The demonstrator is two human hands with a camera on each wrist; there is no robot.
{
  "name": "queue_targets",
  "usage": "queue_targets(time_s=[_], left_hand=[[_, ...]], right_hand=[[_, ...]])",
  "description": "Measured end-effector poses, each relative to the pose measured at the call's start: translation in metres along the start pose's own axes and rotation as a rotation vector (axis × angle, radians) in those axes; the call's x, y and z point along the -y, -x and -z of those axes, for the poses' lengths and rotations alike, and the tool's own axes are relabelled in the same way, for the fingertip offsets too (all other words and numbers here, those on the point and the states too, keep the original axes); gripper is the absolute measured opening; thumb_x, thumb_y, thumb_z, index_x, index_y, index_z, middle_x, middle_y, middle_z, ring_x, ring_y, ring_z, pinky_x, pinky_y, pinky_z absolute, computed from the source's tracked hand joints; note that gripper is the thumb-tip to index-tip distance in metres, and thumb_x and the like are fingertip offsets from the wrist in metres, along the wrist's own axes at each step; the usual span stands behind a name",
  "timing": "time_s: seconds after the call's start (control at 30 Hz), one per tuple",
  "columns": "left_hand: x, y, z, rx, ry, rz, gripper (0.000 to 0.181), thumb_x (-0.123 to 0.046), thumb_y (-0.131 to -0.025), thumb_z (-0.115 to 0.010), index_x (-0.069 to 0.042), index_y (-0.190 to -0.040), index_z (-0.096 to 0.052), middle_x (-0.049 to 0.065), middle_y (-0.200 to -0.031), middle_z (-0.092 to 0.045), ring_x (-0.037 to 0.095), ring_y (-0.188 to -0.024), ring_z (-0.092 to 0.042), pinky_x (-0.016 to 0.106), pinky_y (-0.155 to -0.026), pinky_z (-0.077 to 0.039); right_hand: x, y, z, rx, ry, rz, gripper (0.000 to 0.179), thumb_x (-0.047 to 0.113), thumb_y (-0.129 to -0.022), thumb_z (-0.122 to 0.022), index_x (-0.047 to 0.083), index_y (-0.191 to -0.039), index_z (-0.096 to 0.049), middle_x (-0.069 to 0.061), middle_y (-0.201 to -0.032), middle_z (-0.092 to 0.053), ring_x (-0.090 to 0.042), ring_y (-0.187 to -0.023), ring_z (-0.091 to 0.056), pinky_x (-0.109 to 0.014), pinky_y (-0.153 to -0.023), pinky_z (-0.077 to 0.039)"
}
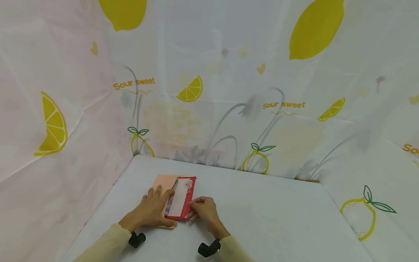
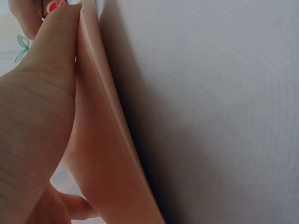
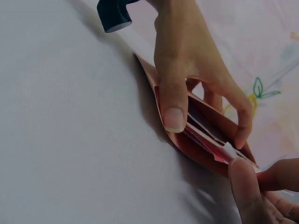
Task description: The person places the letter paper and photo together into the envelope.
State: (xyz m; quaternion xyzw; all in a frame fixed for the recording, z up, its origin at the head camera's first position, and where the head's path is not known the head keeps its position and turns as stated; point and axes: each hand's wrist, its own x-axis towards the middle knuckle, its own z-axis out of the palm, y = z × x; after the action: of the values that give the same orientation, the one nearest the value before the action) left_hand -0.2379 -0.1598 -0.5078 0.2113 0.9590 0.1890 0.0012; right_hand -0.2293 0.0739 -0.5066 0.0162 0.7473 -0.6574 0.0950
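A peach paper envelope [image 1: 164,181] is on the white table with its open side facing right. My left hand [image 1: 152,208] spans it, fingers spread over its face and thumb at the near edge, gripping it so the mouth gapes in the right wrist view. Partly inside that mouth is a red card [image 1: 180,198] with a white scalloped panel and a flower decoration. My right hand [image 1: 205,212] pinches the card's right edge between thumb and fingers. In the left wrist view the envelope [image 2: 105,149] bows beside the left thumb, its edge casting a shadow.
The white tabletop [image 1: 278,214] stretches to the right of the hands. A lemon-print cloth [image 1: 212,120] hangs behind the table and along both sides. Each wrist carries a small black device.
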Motion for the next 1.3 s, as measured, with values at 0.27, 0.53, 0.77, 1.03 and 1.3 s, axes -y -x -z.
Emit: queue_targets(time_s=[0.27, 0.53, 0.77, 1.03, 1.3], left_hand=[[-0.001, -0.001, 0.003, -0.015, -0.033, 0.0, 0.118, -0.087, -0.059, -0.076, -0.018, -0.149, -0.046, 0.038, -0.149, -0.038, 0.055, -0.127, -0.039, 0.072, -0.093, -0.039], [0.0, -0.002, 0.001, -0.029, -0.052, -0.001, 0.116, -0.085, -0.058, -0.078, -0.018, -0.147, -0.046, 0.038, -0.147, -0.04, 0.054, -0.124, -0.04, 0.07, -0.09, -0.04], [-0.001, -0.001, 0.002, -0.025, -0.051, 0.001, 0.113, -0.083, -0.06, -0.079, -0.017, -0.147, -0.047, 0.037, -0.147, -0.041, 0.055, -0.125, -0.04, 0.069, -0.09, -0.041], [-0.001, 0.0, 0.002, -0.025, -0.037, -0.01, 0.114, -0.083, -0.061, -0.078, -0.017, -0.149, -0.045, 0.04, -0.147, -0.039, 0.058, -0.127, -0.039, 0.072, -0.091, -0.04], [-0.001, 0.0, 0.002, -0.02, -0.036, -0.019, 0.114, -0.083, -0.063, -0.078, -0.017, -0.149, -0.045, 0.038, -0.148, -0.039, 0.055, -0.125, -0.041, 0.071, -0.09, -0.041]], right_hand=[[0.006, -0.001, -0.014, 0.018, 0.004, 0.008, 0.017, 0.016, -0.097, -0.073, -0.001, -0.1, -0.071, -0.011, -0.076, -0.074, -0.017, -0.057, -0.071, -0.03, -0.055, -0.058], [0.006, -0.005, -0.026, 0.045, 0.008, 0.015, 0.016, 0.016, -0.097, -0.072, 0.0, -0.1, -0.072, -0.012, -0.073, -0.074, -0.019, -0.058, -0.072, -0.028, -0.055, -0.057], [0.007, -0.01, -0.036, 0.068, 0.012, 0.042, 0.013, 0.013, -0.097, -0.072, 0.0, -0.097, -0.072, -0.013, -0.07, -0.073, -0.02, -0.057, -0.072, -0.028, -0.053, -0.057], [0.0, -0.018, -0.042, 0.083, 0.042, 0.057, 0.009, 0.009, -0.096, -0.071, 0.0, -0.094, -0.073, -0.011, -0.065, -0.072, -0.015, -0.052, -0.069, -0.025, -0.051, -0.054], [0.003, -0.02, -0.047, 0.088, 0.056, 0.086, 0.008, 0.004, -0.094, -0.072, -0.002, -0.09, -0.072, -0.011, -0.063, -0.07, -0.013, -0.049, -0.067, -0.027, -0.049, -0.055]])
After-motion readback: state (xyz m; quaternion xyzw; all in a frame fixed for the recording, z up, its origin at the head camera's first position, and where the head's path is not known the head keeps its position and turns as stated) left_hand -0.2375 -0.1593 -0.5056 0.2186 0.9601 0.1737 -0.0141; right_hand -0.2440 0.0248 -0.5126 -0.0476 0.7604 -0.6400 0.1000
